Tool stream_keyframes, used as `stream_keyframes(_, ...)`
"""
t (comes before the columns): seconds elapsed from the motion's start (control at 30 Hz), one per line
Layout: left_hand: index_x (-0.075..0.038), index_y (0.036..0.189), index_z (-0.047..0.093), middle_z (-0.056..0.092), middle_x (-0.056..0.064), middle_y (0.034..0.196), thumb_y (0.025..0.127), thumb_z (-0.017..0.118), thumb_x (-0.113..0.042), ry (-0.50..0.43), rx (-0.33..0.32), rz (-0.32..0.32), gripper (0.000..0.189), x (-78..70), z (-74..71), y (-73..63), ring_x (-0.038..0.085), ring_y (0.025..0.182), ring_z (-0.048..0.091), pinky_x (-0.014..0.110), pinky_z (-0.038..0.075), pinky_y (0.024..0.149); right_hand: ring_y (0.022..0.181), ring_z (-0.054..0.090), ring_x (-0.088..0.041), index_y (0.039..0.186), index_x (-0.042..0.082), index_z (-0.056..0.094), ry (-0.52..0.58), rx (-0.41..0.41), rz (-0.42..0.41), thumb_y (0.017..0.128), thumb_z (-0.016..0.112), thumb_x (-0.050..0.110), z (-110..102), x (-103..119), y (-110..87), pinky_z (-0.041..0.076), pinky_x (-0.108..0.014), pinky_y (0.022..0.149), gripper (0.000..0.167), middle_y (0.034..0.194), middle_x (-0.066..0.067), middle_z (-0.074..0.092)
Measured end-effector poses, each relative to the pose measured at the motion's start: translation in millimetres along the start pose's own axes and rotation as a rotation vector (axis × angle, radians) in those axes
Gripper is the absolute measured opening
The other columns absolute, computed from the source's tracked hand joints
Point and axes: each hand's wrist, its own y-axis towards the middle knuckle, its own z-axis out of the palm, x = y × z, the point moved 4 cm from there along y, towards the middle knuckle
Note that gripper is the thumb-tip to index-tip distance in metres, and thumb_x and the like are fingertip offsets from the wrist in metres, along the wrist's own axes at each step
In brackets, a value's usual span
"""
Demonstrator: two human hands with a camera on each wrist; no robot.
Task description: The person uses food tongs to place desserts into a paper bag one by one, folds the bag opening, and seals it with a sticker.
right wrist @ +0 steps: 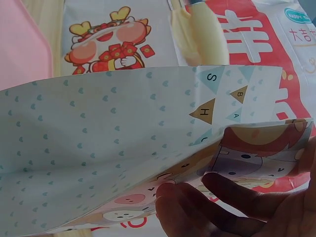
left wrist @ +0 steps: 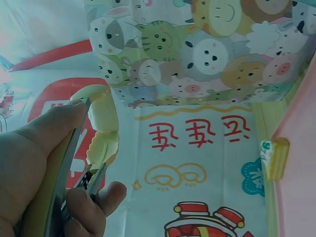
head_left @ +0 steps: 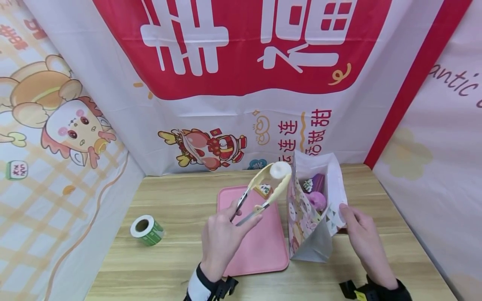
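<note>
My left hand (head_left: 222, 238) grips a pair of tongs (head_left: 260, 207) with metal arms and cream tips. Between those tips sits a small white round piece (head_left: 280, 170), raised beside the bag's opening; in the left wrist view the piece (left wrist: 102, 116) looks like a short pale cylinder. My right hand (head_left: 363, 234) holds the right side of an upright paper bag (head_left: 306, 225) by its rim. Inside the bag lie a purple item (head_left: 317, 183) and a pinkish-purple round item (head_left: 317, 200). Cartoon animal faces cover the bag's outside, and small hearts line its inside (right wrist: 98, 113).
A pink tray (head_left: 256, 246) lies left of the bag, with a small cake-slice-like piece (head_left: 263, 190) at its far end. Farther left on the wooden table (head_left: 180, 259) stands a roll of green-and-white labels (head_left: 147, 230). A printed cloth (head_left: 233, 104) hangs behind the table.
</note>
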Motion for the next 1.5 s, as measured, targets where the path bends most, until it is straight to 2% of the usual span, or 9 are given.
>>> stream_keyframes(0.13, -0.018, 0.088, 0.073, 0.058, -0.011, 0.065, 0.072, 0.078, -0.064, -0.021, -0.02, 0.019, 0.049, -6.5, -3.9, 5.4, 0.003, 0.042, 0.029, 0.024, 0.024, 0.037, 0.097, 0.06, -0.016, 0.137, -0.008, 0.047, 0.0, 0.004, 0.001, 0.106, 0.031, 0.05, 0.3, 0.3, -0.3, 0.053, -0.03, 0.077, 0.068, 0.128, -0.023, 0.054)
stream_keyframes(0.33, -0.018, 0.091, 0.075, 0.055, -0.012, 0.061, 0.072, 0.077, -0.063, -0.04, -0.03, 0.068, 0.049, -18.1, -7.3, 10.7, 0.001, 0.041, 0.026, 0.024, 0.023, 0.036, 0.097, 0.059, -0.017, 0.138, -0.007, 0.047, 0.001, 0.003, 0.001, 0.106, 0.03, 0.049, 0.2, 0.7, -0.1, 0.053, -0.029, 0.076, 0.067, 0.128, -0.023, 0.054)
stream_keyframes(0.5, -0.022, 0.103, 0.076, 0.063, -0.012, 0.07, 0.073, 0.076, -0.064, -0.081, -0.022, 0.108, 0.051, -29.4, -5.9, 17.3, 0.0, 0.042, 0.026, 0.023, 0.023, 0.036, 0.099, 0.059, -0.018, 0.138, -0.007, 0.047, 0.002, 0.008, 0.002, 0.106, 0.03, 0.049, -0.1, 0.7, -0.2, 0.053, -0.029, 0.076, 0.067, 0.129, -0.023, 0.054)
stream_keyframes(0.63, -0.025, 0.096, 0.072, 0.062, -0.014, 0.07, 0.076, 0.076, -0.061, -0.105, -0.005, 0.154, 0.041, -38.8, -0.6, 25.2, 0.0, 0.042, 0.024, 0.023, 0.024, 0.037, 0.098, 0.059, -0.018, 0.137, -0.008, 0.048, 0.009, 0.01, 0.009, 0.106, 0.031, 0.049, -1.1, -0.3, -1.0, 0.053, -0.029, 0.076, 0.067, 0.129, -0.023, 0.053)
stream_keyframes(0.83, -0.024, 0.086, 0.065, 0.054, -0.014, 0.061, 0.079, 0.072, -0.063, -0.023, 0.006, 0.233, 0.04, -50.0, 9.4, 37.2, 0.001, 0.04, 0.021, 0.022, 0.021, 0.038, 0.097, 0.059, -0.017, 0.136, -0.008, 0.05, 0.015, 0.004, -0.001, 0.106, 0.032, 0.046, -2.3, -1.7, -0.8, 0.053, -0.032, 0.077, 0.064, 0.127, -0.023, 0.054)
stream_keyframes(1.0, -0.023, 0.082, 0.061, 0.041, -0.013, 0.054, 0.078, 0.074, -0.062, -0.004, 0.029, 0.213, 0.042, -52.7, 17.4, 40.1, 0.001, 0.04, 0.023, 0.021, 0.021, 0.037, 0.095, 0.058, -0.015, 0.134, -0.008, 0.051, 0.015, 0.0, 0.002, 0.107, 0.032, 0.044, -3.0, -3.4, -0.2, 0.053, -0.031, 0.076, 0.061, 0.126, -0.022, 0.055)
stream_keyframes(1.17, -0.02, 0.086, 0.066, 0.03, -0.012, 0.051, 0.077, 0.071, -0.067, 0.027, 0.025, 0.2, 0.048, -54.2, 20.5, 40.8, 0.001, 0.04, 0.022, 0.021, 0.021, 0.036, 0.095, 0.059, -0.014, 0.136, -0.008, 0.05, 0.015, 0.001, -0.002, 0.107, 0.032, 0.044, -2.4, -2.9, 0.1, 0.053, -0.031, 0.075, 0.062, 0.126, -0.023, 0.055)
stream_keyframes(1.37, -0.015, 0.1, 0.071, 0.029, -0.012, 0.05, 0.073, 0.072, -0.07, 0.042, -0.006, 0.203, 0.061, -55.6, 18.7, 40.9, 0.0, 0.039, 0.019, 0.019, 0.019, 0.035, 0.093, 0.06, -0.014, 0.135, -0.009, 0.05, 0.026, -0.007, -0.019, 0.107, 0.033, 0.042, -2.3, -2.6, -0.5, 0.054, -0.033, 0.076, 0.06, 0.123, -0.023, 0.056)
stream_keyframes(1.5, -0.017, 0.097, 0.07, 0.032, -0.013, 0.051, 0.072, 0.077, -0.064, 0.007, -0.021, 0.2, 0.055, -55.2, 16.6, 38.6, 0.001, 0.039, 0.019, 0.02, 0.019, 0.036, 0.094, 0.06, -0.015, 0.136, -0.009, 0.049, 0.021, -0.001, -0.01, 0.107, 0.032, 0.044, -2.3, -2.0, -1.2, 0.054, -0.033, 0.076, 0.063, 0.125, -0.024, 0.055)
